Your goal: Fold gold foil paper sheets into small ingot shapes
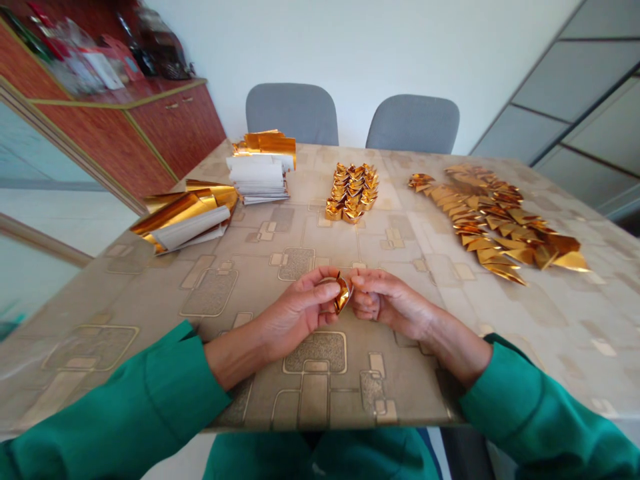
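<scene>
A small folded gold foil paper ingot (343,296) is between my two hands, above the near middle of the table. My left hand (305,303) pinches it from the left, thumb in front. My right hand (387,299) grips its right edge between thumb and index finger, with the other fingers curled in. Beyond my hands, rows of finished-looking gold paper ingots (353,190) stand packed together. Toward the right lies a wide spread of folded gold paper pieces (493,217), flat and pointed, overlapping one another.
A patterned cloth covers the table (210,360). On its left are a stack of white-backed gold sheets (260,177) and a looser pile of gold sheets (193,210). Two grey chairs (293,113) stand at the far side. A reddish wooden cabinet (170,123) is behind on the left.
</scene>
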The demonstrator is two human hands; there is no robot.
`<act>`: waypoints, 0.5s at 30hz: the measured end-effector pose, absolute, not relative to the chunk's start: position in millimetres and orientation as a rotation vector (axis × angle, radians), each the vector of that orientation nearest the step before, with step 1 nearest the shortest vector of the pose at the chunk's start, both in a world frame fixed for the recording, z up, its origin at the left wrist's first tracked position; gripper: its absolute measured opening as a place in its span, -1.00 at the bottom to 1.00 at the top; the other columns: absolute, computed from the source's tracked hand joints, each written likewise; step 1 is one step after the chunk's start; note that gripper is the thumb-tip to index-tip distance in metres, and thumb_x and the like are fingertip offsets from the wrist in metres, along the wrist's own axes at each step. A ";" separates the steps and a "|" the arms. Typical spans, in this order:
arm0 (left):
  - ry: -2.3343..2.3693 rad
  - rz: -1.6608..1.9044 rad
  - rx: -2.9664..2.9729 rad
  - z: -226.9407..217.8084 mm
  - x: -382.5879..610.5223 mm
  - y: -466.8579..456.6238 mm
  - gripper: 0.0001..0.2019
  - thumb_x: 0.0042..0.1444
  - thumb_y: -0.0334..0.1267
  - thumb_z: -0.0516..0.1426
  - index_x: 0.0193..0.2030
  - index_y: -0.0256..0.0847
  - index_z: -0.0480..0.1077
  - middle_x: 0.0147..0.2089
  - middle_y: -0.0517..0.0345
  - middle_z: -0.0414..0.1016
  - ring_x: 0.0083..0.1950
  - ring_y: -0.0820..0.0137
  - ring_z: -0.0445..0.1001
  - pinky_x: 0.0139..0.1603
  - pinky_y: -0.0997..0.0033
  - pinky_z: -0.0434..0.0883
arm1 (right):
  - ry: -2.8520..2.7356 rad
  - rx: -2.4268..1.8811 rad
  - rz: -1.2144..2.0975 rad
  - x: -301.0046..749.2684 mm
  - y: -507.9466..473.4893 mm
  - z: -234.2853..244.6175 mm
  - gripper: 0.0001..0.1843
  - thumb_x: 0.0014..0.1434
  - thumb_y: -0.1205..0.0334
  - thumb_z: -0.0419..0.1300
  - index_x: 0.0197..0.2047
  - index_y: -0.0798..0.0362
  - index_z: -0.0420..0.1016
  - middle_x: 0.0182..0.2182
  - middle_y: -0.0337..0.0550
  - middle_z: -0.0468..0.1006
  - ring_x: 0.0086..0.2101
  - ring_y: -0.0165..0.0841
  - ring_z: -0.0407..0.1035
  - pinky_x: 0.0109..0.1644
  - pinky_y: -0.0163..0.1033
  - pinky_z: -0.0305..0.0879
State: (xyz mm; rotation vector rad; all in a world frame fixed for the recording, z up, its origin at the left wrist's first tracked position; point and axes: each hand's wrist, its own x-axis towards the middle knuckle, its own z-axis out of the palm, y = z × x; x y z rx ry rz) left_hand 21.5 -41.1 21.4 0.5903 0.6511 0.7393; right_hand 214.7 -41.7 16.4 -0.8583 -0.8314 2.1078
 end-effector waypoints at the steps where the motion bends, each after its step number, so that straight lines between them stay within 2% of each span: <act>1: 0.670 0.727 0.623 22.1 21.3 -41.9 -0.71 -0.03 -0.33 0.35 -0.15 -0.19 0.43 -0.27 0.21 0.48 -0.34 0.55 0.45 -0.38 0.61 0.38 | -0.854 -0.862 2.105 214.5 -42.2 16.5 -0.77 0.09 0.17 0.34 -0.38 0.07 0.38 -0.60 -0.39 0.24 -0.56 -0.52 0.02 -0.44 -0.36 0.01; 4: 0.711 0.673 0.704 23.7 21.1 -43.7 -0.68 -0.06 -0.37 0.34 -0.15 -0.18 0.41 -0.25 0.19 0.50 -0.29 0.49 0.48 -0.33 0.57 0.38 | -0.922 -0.851 2.110 213.7 -43.8 16.2 -0.75 0.07 0.14 0.34 -0.42 0.07 0.38 -0.60 -0.38 0.27 -0.56 -0.51 0.05 -0.44 -0.35 0.04; 8: 0.740 0.603 0.773 25.1 20.5 -43.0 -0.73 -0.04 -0.39 0.32 -0.17 -0.21 0.43 -0.28 0.19 0.49 -0.33 0.51 0.45 -0.33 0.54 0.37 | -1.016 -0.910 2.128 214.2 -44.5 16.3 -0.55 0.19 -0.07 0.20 -0.55 0.07 0.29 -0.66 -0.36 0.21 -0.59 -0.50 0.02 -0.48 -0.32 -0.04; 10: 0.706 0.605 0.748 25.5 20.2 -41.5 -0.73 -0.04 -0.41 0.32 -0.17 -0.22 0.44 -0.25 0.17 0.48 -0.30 0.50 0.46 -0.30 0.53 0.39 | -0.970 -0.904 2.151 214.9 -44.1 16.8 -0.58 0.19 -0.03 0.23 -0.53 0.07 0.30 -0.65 -0.38 0.18 -0.59 -0.51 -0.02 -0.49 -0.33 -0.07; 13: 0.644 0.695 0.637 25.8 19.8 -39.3 -0.69 0.01 -0.38 0.31 -0.08 -0.20 0.44 -0.18 0.15 0.48 -0.26 0.51 0.46 -0.24 0.54 0.40 | -0.748 -0.807 2.165 215.2 -42.7 18.0 -0.76 0.10 0.15 0.32 -0.41 0.05 0.35 -0.63 -0.41 0.21 -0.57 -0.52 -0.01 -0.45 -0.37 0.00; 15: 0.610 0.764 0.550 25.9 19.8 -39.2 -0.66 0.03 -0.34 0.32 -0.03 -0.17 0.42 -0.14 0.17 0.47 -0.29 0.55 0.44 -0.27 0.56 0.39 | -0.648 -0.749 2.128 214.2 -42.1 19.3 -0.77 0.09 0.15 0.32 -0.39 0.04 0.34 -0.63 -0.41 0.24 -0.58 -0.52 0.01 -0.43 -0.37 0.05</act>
